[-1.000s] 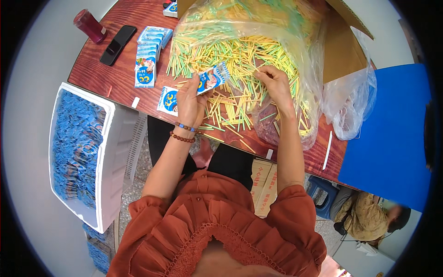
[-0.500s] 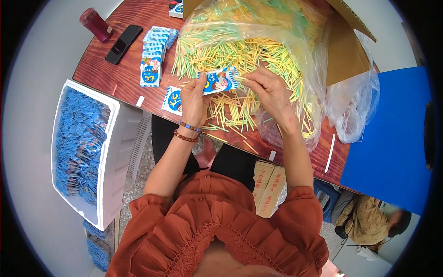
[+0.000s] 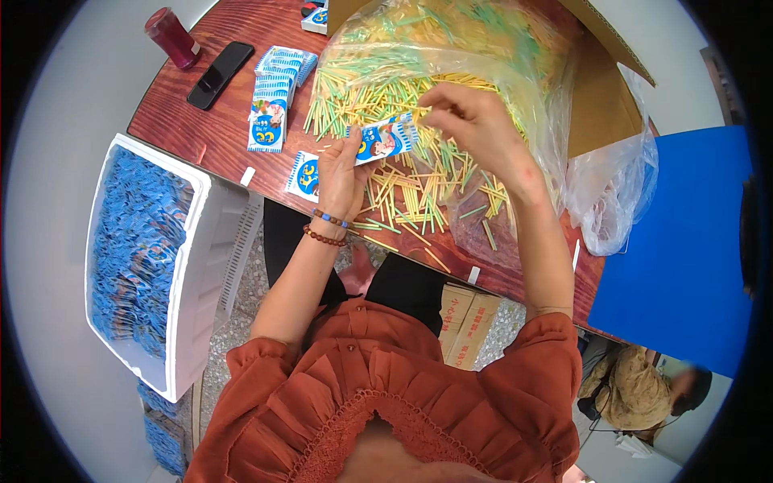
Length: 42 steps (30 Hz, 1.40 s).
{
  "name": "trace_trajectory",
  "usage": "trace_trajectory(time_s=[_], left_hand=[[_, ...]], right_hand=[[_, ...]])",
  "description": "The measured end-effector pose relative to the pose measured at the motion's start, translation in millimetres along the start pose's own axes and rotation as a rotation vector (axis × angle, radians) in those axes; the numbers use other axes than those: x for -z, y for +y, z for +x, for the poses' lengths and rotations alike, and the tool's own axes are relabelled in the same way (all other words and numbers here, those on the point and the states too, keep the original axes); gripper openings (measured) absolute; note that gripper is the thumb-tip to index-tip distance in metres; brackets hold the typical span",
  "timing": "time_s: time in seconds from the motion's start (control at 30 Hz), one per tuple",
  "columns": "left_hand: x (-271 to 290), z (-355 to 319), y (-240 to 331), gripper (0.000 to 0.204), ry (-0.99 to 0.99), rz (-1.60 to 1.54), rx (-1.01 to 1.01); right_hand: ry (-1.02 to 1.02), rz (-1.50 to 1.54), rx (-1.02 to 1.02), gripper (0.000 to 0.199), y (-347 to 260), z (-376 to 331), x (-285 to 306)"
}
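A small blue-and-white printed packet is pinched between the thumb and fingers of my left hand, its right end tilted up. Close to that end, just above it, hovers my right hand. Its fingers are curved with a gap between thumb and forefinger, and no stick shows in them. Beneath both hands spreads a big heap of thin yellow and green sticks, spilling out of a clear plastic bag. Another such packet lies flat beside my left hand, partly covered by it.
Stacked packets lie left on the red wood-grain table, near a black phone and a red-lidded jar. A white foam box full of blue packets stands at the left. Right are a cardboard box, plastic bag and blue board.
My right hand has let go at the packet's right end and risen up and slightly right. My left hand keeps the packet almost where it was.
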<state>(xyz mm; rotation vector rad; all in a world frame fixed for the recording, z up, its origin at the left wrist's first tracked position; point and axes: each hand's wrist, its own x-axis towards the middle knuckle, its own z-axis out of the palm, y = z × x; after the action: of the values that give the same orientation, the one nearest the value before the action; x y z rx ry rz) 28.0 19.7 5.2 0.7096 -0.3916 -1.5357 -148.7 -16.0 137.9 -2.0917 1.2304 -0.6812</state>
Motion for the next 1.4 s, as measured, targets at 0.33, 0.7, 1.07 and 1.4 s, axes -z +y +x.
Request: trace_trajectory(time_s=[0.33,0.7,1.07,1.4], left_hand=[[-0.4,-2.1,3.4,0.022,0.002,-0.115,0.087],[5.2,2.9,5.3,0.031,-0.015,-0.324,0.081],[17.8,4.9,3.9,0.028,-0.067,-0.472,0.131],[31.7,14.9,18.5,0.03,0.005,-0.635,0.104]], right_hand=[[0.408,0.417,0.036,0.006,18.3,-1.9,-45.3],[0.557,0.59,0.117,0.008,12.3,9.7,-71.5],[0.286,0.152,0.263,0.009,5.3,18.6,-71.0],[0.253,0.197,-0.05,0.022,28.8,9.5,-30.9]])
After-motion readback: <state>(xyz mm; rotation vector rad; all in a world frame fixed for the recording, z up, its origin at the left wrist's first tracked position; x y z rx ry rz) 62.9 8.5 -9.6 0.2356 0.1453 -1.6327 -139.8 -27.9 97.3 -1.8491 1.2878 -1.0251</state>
